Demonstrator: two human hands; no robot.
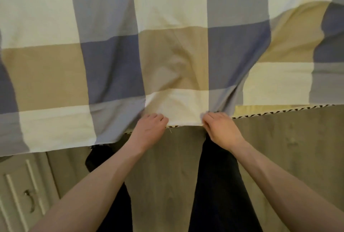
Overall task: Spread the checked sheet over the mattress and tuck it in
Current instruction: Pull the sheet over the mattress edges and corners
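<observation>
Checked sheet (pixel 167 36) spread over the mattress (pixel 279 113), near edge hanging unevenly. Left hand (pixel 149 127) and right hand (pixel 221 129) at that edge, each grip closed on sheet fabric. Wooden floor (pixel 288 157) below the mattress.

No words, labels or numbers can be read anywhere; the picture is perhaps too blurred.

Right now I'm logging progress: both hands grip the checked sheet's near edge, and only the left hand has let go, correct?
Not quite. In the head view neither has let go: the left hand and the right hand are both closed on the near edge of the checked sheet, either side of a cream square.
</observation>
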